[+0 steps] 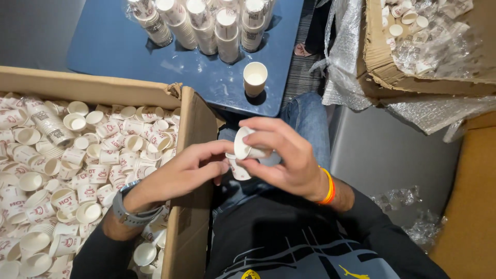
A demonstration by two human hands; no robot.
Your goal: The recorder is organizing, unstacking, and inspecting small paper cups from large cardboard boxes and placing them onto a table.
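Dark sleeves, blue jeans, two wrist bands

Grey wristwatch (pixel 135 213) on the left wrist, orange band (pixel 328 187) on the right, black graphic shirt (pixel 289 243), blue denim jeans (pixel 309 121).

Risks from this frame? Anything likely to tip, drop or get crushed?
1. The right hand pinches a small paper cup above a second cup at the left hand; thin walls may dent.
2. Both cups sit over the lap, beside the cardboard box, so a slip may drop them.
3. The wrapped cup stacks near the blue table edge may topple.
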